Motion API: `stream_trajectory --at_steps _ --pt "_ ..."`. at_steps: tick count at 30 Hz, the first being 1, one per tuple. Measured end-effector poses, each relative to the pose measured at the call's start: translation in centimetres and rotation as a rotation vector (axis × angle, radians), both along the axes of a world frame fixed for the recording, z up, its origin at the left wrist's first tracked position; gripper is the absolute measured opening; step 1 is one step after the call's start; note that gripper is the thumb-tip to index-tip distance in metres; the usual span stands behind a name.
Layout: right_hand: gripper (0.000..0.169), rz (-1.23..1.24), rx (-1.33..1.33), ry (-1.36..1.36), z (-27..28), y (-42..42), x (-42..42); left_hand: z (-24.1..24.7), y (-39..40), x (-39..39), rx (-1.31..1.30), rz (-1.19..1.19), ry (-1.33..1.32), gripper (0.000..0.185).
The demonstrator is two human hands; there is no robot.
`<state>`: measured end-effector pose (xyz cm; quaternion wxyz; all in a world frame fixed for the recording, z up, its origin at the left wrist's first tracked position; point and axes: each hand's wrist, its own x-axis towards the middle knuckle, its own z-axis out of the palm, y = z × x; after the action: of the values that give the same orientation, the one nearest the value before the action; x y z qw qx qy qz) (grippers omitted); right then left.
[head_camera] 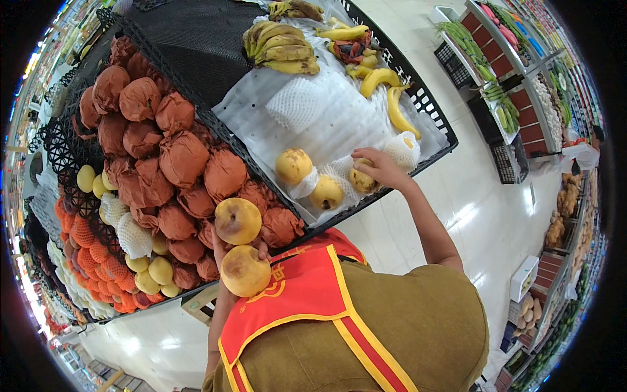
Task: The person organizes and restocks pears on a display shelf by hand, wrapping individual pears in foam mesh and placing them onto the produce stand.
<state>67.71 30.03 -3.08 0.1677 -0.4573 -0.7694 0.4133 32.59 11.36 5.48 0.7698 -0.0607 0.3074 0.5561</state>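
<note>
Two round yellow fruits with brown bruises, one upper (238,221) and one lower (246,271), rest in my left hand (263,251) close to my chest. They hide most of that hand; its thumb shows between them. My right hand (379,166) curls its fingers over another spotted yellow fruit (362,177) near the front edge of a black plastic bin (343,214). To its left, a yellow fruit (326,192) and a larger one (293,166) sit by white foam netting (338,171). A foam-netted fruit (402,152) lies just right of my fingers.
Bananas (284,47) and loose yellow ones (401,112) lie on white foam sheeting (313,105) deeper in the bin. A black divider (196,98) separates them from fruits in reddish-brown paper (183,157). Orange-netted fruits (98,255) are at left, vegetable shelves (531,108) at right.
</note>
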Motion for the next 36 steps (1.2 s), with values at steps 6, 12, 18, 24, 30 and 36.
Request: stream_trajectory --at_steps 6,12,18,24,30,36 --pt "0.071 0.190 -0.150 -0.102 2.7 0.1 2.2 0.1 0.1 0.0 0.007 0.006 -0.017 0.081" --pt "0.071 0.306 -0.099 -0.057 2.9 0.7 2.9 0.1 0.3 0.2 0.025 0.003 0.007 0.081" --pt "0.063 0.210 -0.134 -0.147 3.1 1.1 3.1 0.3 0.4 0.3 0.031 -0.025 -0.005 0.082" --pt "0.056 0.141 -0.045 -0.241 3.1 0.1 1.9 0.6 0.4 0.4 -0.013 -0.007 -0.023 0.083" --pt "0.052 0.097 0.048 -0.197 2.0 -0.2 1.6 0.1 0.5 0.1 0.028 -0.043 -0.018 0.082" --pt "0.045 -0.291 0.402 -0.027 4.9 -0.5 3.3 0.3 0.3 0.2 -0.002 -0.035 0.037 0.082"
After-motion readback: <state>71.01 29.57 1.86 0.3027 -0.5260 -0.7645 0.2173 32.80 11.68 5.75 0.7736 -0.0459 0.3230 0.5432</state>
